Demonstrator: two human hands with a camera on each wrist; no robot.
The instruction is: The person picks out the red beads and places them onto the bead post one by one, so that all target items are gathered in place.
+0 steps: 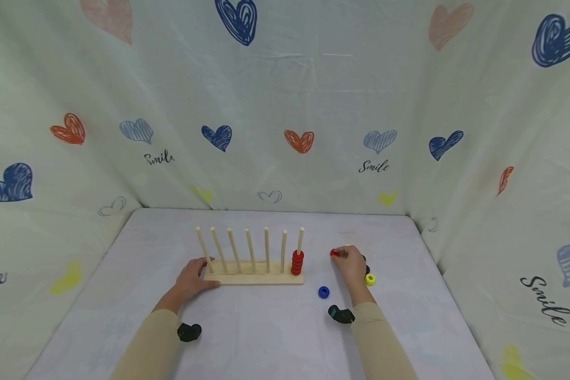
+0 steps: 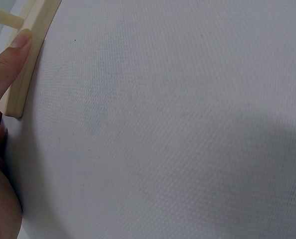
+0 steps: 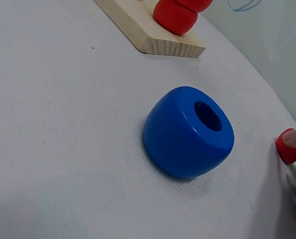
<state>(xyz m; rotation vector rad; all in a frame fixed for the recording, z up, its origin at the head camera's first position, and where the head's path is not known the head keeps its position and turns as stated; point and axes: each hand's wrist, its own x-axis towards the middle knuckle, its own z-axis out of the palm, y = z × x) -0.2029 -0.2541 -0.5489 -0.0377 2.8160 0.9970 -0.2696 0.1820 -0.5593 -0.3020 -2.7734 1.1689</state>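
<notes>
A wooden peg rack (image 1: 261, 281) with several upright pegs stands on the table. Red beads (image 1: 297, 263) are stacked on its rightmost peg. My left hand (image 1: 190, 279) grips the left end of the base, its thumb (image 2: 19, 42) on the front edge and the other fingers behind. To the right of the rack, my right hand (image 1: 351, 266) pinches a red bead (image 1: 333, 253) at table level; the fingertips partly cover it. Nearer the front lies a blue bead (image 1: 323, 292), its hole showing in the right wrist view.
Beside and partly behind the right hand lie more beads, among them a yellow bead (image 1: 370, 279) and a dark blue one (image 1: 368, 269). A white cloth (image 1: 266, 95) printed with hearts surrounds the table (image 1: 266, 338) at the back and sides.
</notes>
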